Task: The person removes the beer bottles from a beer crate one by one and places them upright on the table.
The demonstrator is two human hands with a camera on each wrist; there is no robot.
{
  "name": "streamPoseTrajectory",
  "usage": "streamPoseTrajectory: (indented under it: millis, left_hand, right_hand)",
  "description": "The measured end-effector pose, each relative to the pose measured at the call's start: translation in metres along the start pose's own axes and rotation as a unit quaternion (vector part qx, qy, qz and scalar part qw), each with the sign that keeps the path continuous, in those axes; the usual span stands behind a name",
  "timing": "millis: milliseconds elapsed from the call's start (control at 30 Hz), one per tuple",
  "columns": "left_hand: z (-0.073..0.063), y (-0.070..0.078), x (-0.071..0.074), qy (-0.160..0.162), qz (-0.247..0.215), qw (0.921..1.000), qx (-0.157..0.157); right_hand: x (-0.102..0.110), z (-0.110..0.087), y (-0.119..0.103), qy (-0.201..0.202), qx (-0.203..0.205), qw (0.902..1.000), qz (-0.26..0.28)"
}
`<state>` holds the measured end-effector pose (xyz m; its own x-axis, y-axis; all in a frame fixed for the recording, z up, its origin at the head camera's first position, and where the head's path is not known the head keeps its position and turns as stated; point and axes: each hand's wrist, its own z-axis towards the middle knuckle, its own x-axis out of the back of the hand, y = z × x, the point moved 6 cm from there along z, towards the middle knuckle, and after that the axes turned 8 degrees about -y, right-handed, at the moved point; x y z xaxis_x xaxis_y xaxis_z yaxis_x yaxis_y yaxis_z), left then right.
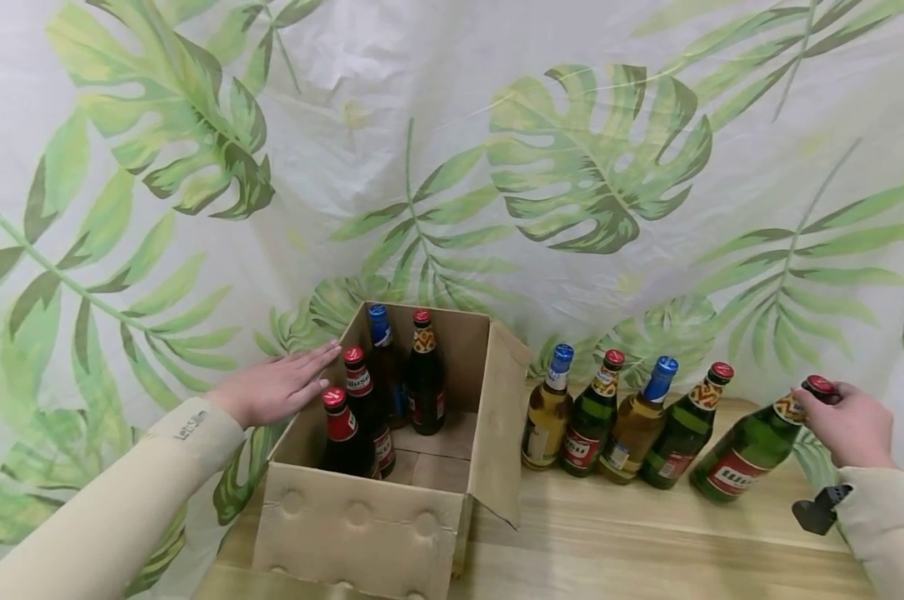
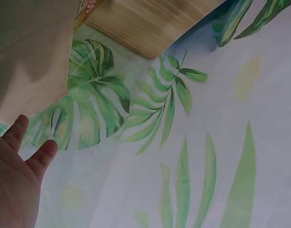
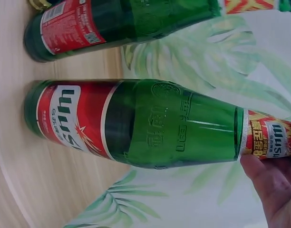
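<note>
My right hand [image 1: 856, 425] grips the neck of a green beer bottle [image 1: 744, 462] with a red cap and red label. The bottle leans to the right, its base at the tabletop. In the right wrist view, fingers and thumb are around the neck label of this beer bottle [image 3: 183, 123]. My left hand [image 1: 282, 387], fingers straight, rests at the left rim of an open cardboard box [image 1: 362, 533]. Inside the box stand several dark-looking bottles [image 1: 425, 383] with red or blue caps. The left wrist view shows the left hand [image 2: 14, 175] beside the cardboard [image 2: 31, 61].
Left of the held bottle, a row of clear and green bottles [image 1: 590, 429] with blue and red caps stands on the wooden table [image 1: 594, 542]. The box's right flap [image 1: 500, 425] sticks out towards them. A leaf-patterned cloth [image 1: 437, 100] hangs behind.
</note>
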<state>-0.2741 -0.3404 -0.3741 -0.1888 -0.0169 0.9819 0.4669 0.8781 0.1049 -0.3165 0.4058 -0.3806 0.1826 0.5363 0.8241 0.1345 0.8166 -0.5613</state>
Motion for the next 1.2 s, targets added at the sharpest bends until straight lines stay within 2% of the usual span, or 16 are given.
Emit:
streamPoseTrajectory:
  millis: [200,400,700,933,1200]
  left_hand:
    - [-0.005,0.006,0.003,0.004,-0.025,0.9997,0.008]
    - [-0.003,0.011,0.005,0.004,-0.019,0.9998,0.006]
    - [0.000,0.010,0.003,0.006,-0.023,0.9997,0.007]
    - [-0.004,0.009,0.003,0.007,-0.025,0.9996,0.011]
    - [-0.004,0.010,0.004,0.006,-0.037,0.9993,0.009]
  right_hand:
    - [-0.011,0.007,-0.002,-0.010,0.009,0.9999,0.003]
    - [-0.009,0.010,-0.005,-0.019,0.030,0.9993,0.013]
    - [-0.021,0.020,-0.010,-0.046,0.042,0.9979,0.016]
    - [-0.027,0.027,-0.020,-0.058,0.060,0.9964,0.017]
    - [-0.032,0.022,-0.024,-0.066,0.059,0.9954,0.035]
